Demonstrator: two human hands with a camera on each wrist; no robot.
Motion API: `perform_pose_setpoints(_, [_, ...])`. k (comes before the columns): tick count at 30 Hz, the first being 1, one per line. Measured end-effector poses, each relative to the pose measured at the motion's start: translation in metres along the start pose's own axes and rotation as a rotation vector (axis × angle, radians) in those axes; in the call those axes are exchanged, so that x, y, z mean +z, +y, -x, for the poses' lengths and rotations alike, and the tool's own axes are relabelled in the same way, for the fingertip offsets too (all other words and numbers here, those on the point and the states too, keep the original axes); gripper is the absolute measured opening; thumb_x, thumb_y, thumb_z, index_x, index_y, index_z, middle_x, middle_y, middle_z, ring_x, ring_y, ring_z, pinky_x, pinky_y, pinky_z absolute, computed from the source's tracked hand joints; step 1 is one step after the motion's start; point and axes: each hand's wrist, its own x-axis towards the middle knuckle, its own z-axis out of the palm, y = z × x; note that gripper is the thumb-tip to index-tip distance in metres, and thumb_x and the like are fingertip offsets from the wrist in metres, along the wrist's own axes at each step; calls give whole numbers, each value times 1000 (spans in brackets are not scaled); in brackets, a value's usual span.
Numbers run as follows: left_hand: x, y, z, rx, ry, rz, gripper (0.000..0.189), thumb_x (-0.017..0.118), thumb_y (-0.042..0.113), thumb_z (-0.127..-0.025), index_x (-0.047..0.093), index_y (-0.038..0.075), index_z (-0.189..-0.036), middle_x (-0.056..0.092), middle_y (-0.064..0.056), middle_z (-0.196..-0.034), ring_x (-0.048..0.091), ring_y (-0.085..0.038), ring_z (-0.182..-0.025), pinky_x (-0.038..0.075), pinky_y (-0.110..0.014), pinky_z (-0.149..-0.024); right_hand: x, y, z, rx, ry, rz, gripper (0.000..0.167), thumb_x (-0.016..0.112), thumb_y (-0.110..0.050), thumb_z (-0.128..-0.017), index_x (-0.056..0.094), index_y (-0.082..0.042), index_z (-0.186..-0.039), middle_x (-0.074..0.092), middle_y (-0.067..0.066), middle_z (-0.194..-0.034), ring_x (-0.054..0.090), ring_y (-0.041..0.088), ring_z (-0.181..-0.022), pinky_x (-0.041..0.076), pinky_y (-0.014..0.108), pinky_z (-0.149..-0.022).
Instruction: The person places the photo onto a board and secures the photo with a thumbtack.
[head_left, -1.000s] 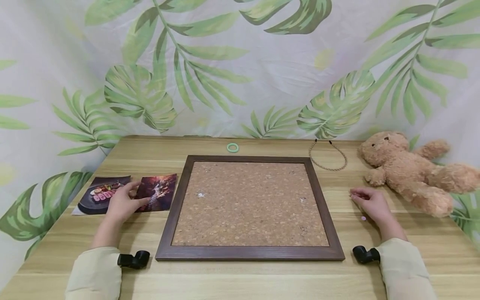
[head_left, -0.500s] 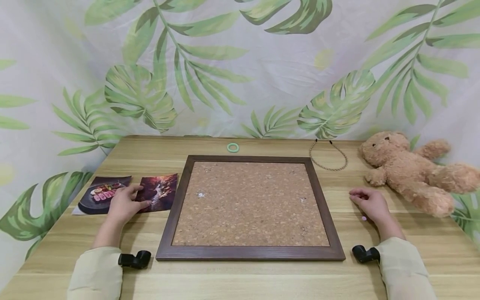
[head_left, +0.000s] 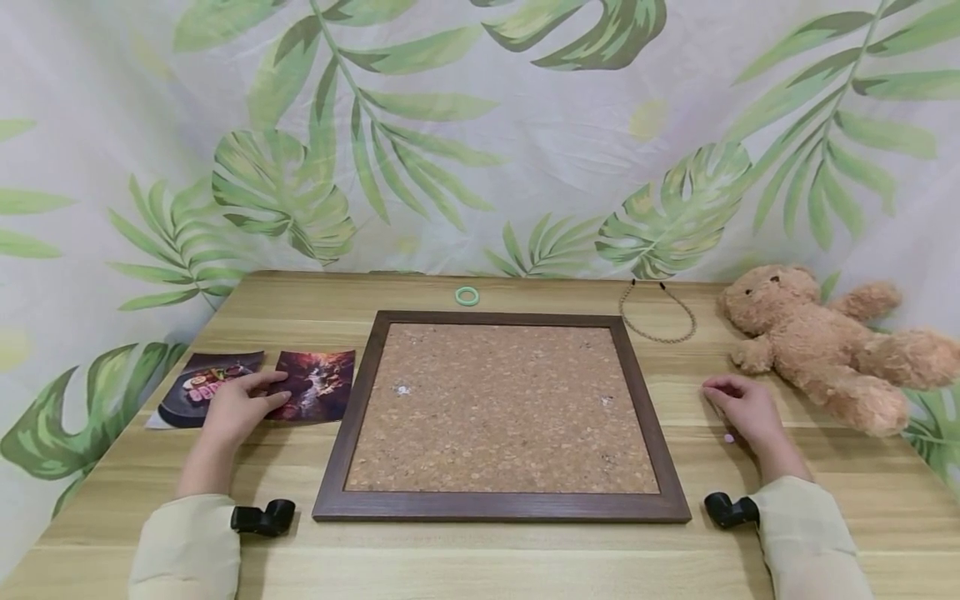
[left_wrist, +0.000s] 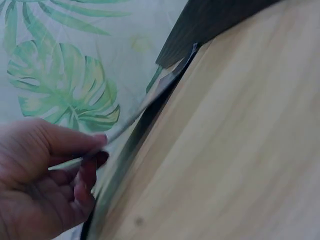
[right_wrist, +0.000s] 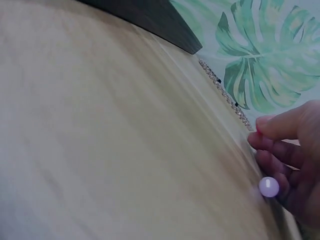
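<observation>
Leaf-print cloth [head_left: 555,167] backs the wood-grain desk [head_left: 525,558]; toward its left edge the left hand [head_left: 236,408] pinches a photo [head_left: 318,383]; right hand [head_left: 753,412], grip unclear.

- Photo print [head_left: 318,385], dark red with pale streak: left edge pinched, sheet sloping, scene left.
- Lilac bead-like piece [right_wrist: 269,187], round, glossy: scene right.

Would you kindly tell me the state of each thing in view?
Red photo: left edge pinched by left hand
Food photo: partly hidden by left hand
Framed corkboard: lying flat
Green ring: lying flat
Chain: curved, ends apart
Teddy bear: lying face up
Lilac ball: beside right hand
Right hand: fingertips together, grip unclear
</observation>
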Motion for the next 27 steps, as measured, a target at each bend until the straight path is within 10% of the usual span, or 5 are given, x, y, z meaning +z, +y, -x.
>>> perform_pose_setpoints(11, [-3, -62, -41, -24, 73, 86, 60, 53, 51, -77, 45, 22, -128, 38, -14, -128, 37, -28, -110, 36, -39, -78, -13, 18, -21, 47, 6, -226, 47, 57, -34, -82, 55, 5, -107, 59, -7, -81, 55, 3, -72, 44, 18, -59])
perform_pose_setpoints(20, [-13, 34, -16, -2, 7, 250, 62, 58, 39, -80, 39, 9, -131, 37, -17, -120, 35, -25, -105, 37, -33, -78, -16, 11, -47, 44, -52, -310, 48, 59, -35, -80, 54, -3, -117, 59, 0, -96, 55, 10, -84, 43, 25, -72])
perform_pose_setpoints(27, [16, 77, -22, 71, 0, 386, 51, 60, 16, -82, 42, 2, -127, 42, -11, -105, 40, -13, -90, 38, -18, -68, 1, -14, -60, 44, 1, -407, 45, 63, -33, -77, 58, -6, -112, 61, -4, -91, 57, 10, -81, 45, 24, -70])
